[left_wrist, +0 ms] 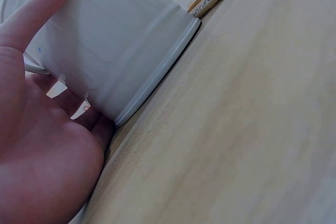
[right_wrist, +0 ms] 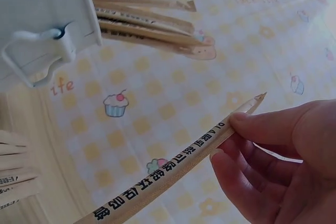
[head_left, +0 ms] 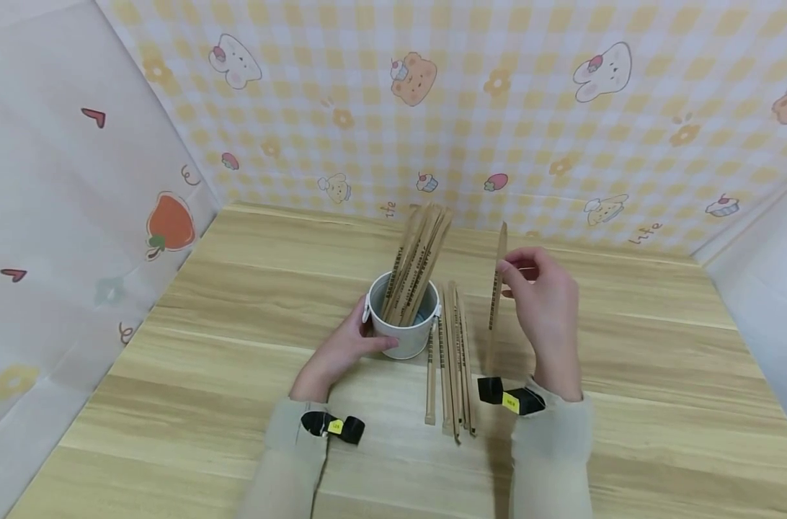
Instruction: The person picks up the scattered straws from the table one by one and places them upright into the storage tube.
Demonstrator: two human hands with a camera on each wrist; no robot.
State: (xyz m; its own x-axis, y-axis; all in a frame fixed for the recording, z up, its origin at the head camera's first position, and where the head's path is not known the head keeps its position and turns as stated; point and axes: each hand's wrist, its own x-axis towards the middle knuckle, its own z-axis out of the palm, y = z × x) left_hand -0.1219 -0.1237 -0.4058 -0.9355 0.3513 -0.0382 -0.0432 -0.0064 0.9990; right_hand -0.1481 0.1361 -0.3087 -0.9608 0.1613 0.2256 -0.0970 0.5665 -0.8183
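Note:
A small white metal bucket stands upright on the table, with several paper-wrapped straws leaning in it. My left hand grips its left side, thumb across the front and fingers around the back; in the left wrist view the bucket wall lies against the thumb. To the right, my right hand pinches one paper-wrapped straw near its upper end, holding it nearly upright. Dark printing runs along that straw in the right wrist view. Its lower end is apart from the bucket.
Several more wrapped straws lie side by side on the wooden table, just right of the bucket. A yellow-checked sheet with cartoon prints rises behind the table. A wire handle hangs on the bucket's side.

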